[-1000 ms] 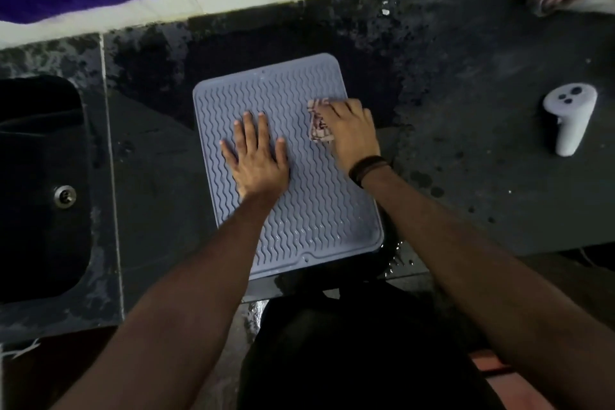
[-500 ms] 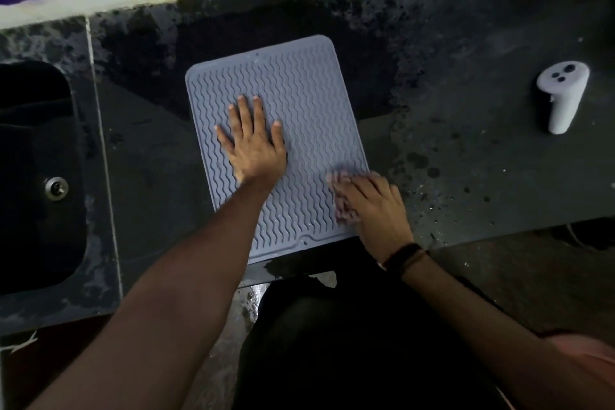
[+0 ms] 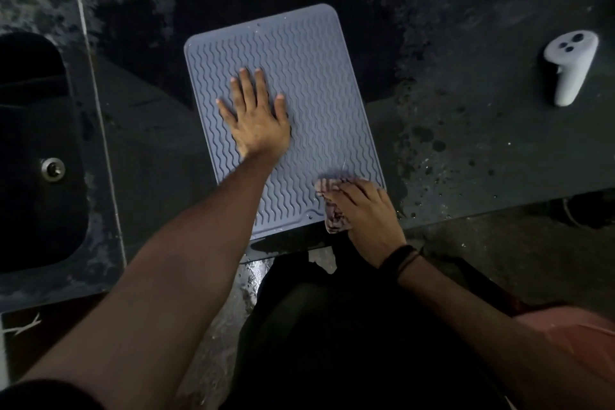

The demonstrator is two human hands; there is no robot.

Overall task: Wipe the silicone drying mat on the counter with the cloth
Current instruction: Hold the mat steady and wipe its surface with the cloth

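Observation:
A grey-blue silicone drying mat (image 3: 316,76) with a wavy ribbed pattern lies on the dark counter (image 3: 466,130), its near edge at the counter's front. My left hand (image 3: 256,116) presses flat on the mat's left middle, fingers spread. My right hand (image 3: 362,213) covers a crumpled pinkish striped cloth (image 3: 332,210) at the mat's near right corner, right at the counter's front edge. Most of the cloth is hidden under the fingers.
A dark sink (image 3: 36,150) with a metal drain (image 3: 52,169) is set into the counter on the left. A white handheld controller (image 3: 570,65) lies on the counter at the right. Wet patches darken the counter behind the mat. A pale wall edge runs along the back.
My right hand swept the cloth from the mat's far right area down to its near right corner and stays there. My left hand kept pressing the mat in place.

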